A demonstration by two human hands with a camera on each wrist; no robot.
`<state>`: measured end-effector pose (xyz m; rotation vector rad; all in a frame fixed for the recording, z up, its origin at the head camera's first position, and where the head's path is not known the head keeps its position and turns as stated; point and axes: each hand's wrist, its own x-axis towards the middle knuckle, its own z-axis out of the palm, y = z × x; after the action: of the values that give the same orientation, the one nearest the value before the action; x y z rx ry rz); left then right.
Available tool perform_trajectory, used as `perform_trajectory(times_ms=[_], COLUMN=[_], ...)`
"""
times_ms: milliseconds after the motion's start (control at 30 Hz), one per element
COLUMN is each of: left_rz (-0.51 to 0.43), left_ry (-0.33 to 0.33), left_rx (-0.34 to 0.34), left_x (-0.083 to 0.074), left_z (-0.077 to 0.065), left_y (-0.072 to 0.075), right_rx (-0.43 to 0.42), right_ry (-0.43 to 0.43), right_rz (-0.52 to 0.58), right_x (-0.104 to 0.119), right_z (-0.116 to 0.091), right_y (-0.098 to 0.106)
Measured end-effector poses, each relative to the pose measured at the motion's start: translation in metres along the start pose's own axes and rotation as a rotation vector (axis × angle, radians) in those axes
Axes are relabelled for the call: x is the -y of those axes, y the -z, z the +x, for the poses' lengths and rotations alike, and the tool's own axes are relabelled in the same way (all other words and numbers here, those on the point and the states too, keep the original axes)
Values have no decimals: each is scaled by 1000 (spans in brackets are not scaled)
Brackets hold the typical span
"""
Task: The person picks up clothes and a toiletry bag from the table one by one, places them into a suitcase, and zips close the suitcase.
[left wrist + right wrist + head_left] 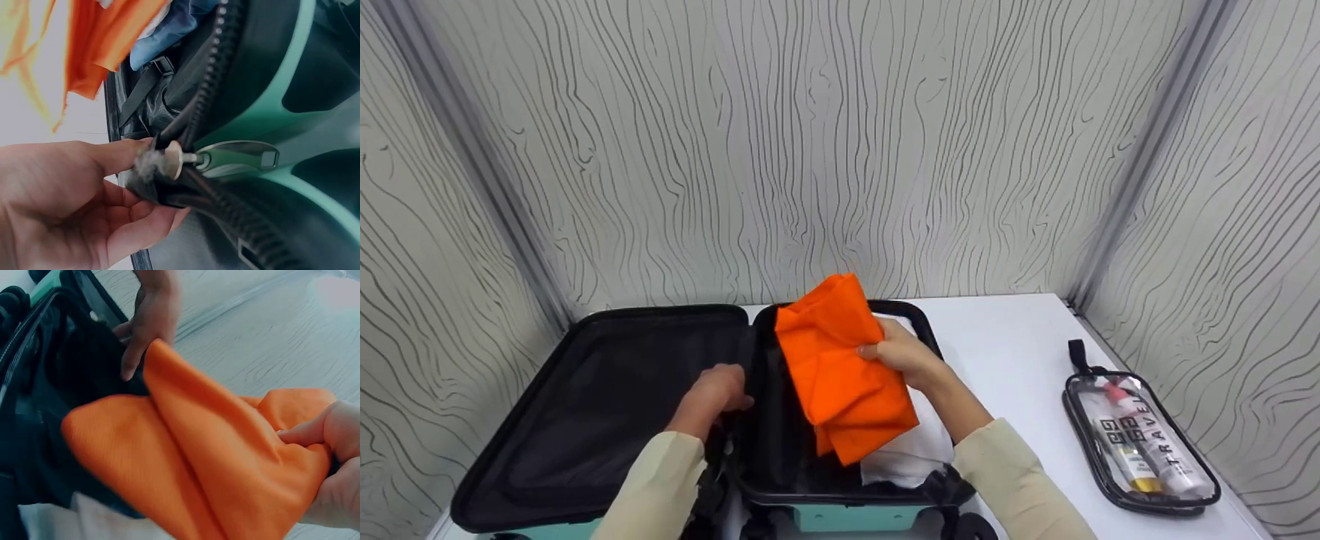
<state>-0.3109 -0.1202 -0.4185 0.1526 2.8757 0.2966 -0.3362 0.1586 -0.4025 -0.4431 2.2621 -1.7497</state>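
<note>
As the right grip (904, 354) pinches, orange cloth (844, 375) leftward, above suitcase (791, 496)

Right hand (901, 352): some fingers hidden behind orange cloth (847, 375), which also covers part of white fabric (931, 442). Suitcase (622, 405) cut off at head view's bottom edge. Blue fabric (174, 31) cropped, left wrist view. Small bottle (1136, 463) print unreadable.

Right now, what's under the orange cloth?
Part of the open suitcase, with white cloth and something blue inside. The right hand holds the orange cloth above; whatever it covers there can't be seen.
</note>
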Motion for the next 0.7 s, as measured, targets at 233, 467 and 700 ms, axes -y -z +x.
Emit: perform_trajectory(times_ms=[233,467,700], left_rz=[-6,-18,-17], left_ry=[16,-2,-21], left_rx=[43,22,5], left_x=[-1,0,0], left_z=[0,-1,-2], left_y=[2,2,0], right_rx=[-125,-168,-165], right_ry=[-183,-228,-222], right_rz=[123,140,77], right_x=[-43,-63,-62], right_z=[4,-9,-16], right_y=[23,44,53])
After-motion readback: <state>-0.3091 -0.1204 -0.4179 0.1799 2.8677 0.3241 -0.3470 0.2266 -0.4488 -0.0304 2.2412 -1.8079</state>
